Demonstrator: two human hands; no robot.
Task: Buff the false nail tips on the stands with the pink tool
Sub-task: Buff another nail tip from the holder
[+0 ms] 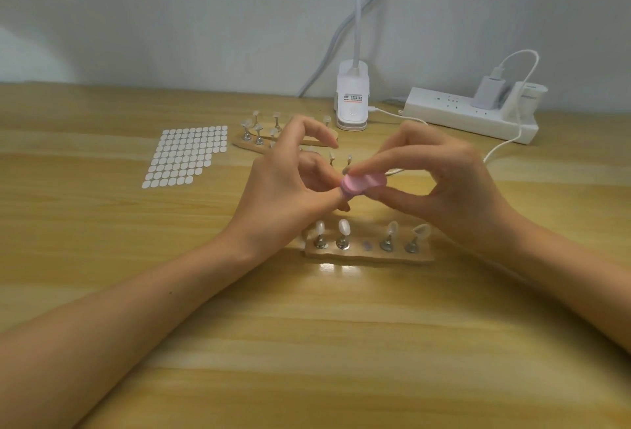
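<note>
Small pink buffing block (362, 184) is pinched by right hand (454, 189) at 12 o'clock of near wooden stand (368, 257), against mostly hidden peg (346, 205) pinched by left hand (290, 183); tip may be popped off by excess pressure.

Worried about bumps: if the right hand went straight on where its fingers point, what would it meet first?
The right hand, pinching the pink tool, would likely first meet the left hand holding a stand.

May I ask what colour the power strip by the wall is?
The power strip is white; the head view shows it best.
</note>
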